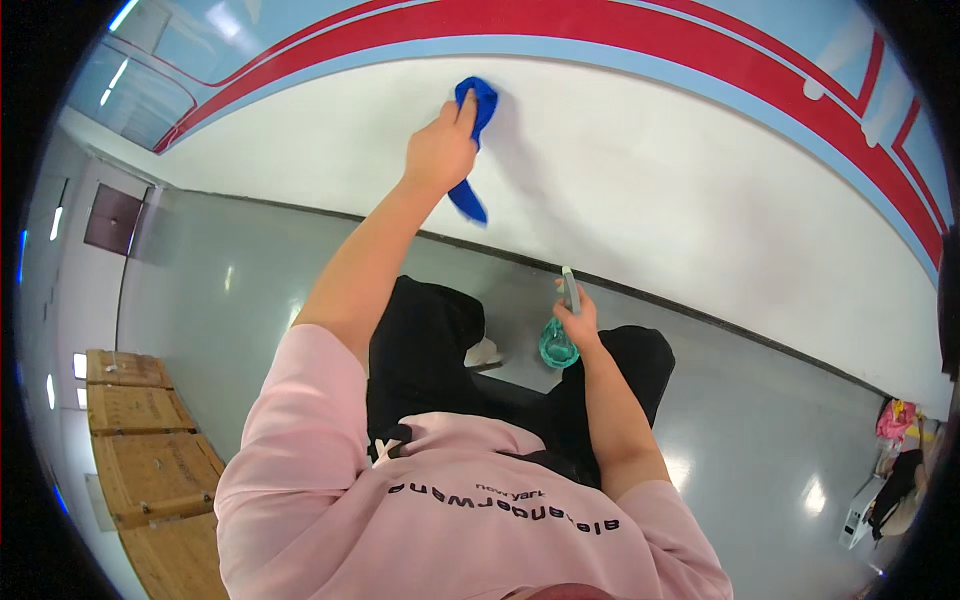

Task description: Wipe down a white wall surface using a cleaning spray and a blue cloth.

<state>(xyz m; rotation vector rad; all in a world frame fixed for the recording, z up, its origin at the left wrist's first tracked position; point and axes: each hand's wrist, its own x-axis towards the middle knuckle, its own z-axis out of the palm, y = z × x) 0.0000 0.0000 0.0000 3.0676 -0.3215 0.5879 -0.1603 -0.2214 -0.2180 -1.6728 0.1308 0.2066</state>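
My left hand (441, 150) is stretched up to the white wall (640, 160) and closed on a blue cloth (469, 203). Two fingers press the cloth's upper part against the wall, while a loose end hangs below the hand. Lower down, between my knees, my right hand (578, 318) is wrapped round the neck of a spray bottle (559, 347). The bottle has a clear green body and a grey and white spray head, which points toward the foot of the wall.
Red and light-blue bands (560, 25) run across the wall higher up. A dark skirting strip (690, 312) meets the shiny grey floor (270, 250). Brown cartons (155, 470) are stacked at the left. At the far right lie a pink bag (896, 418) and other belongings.
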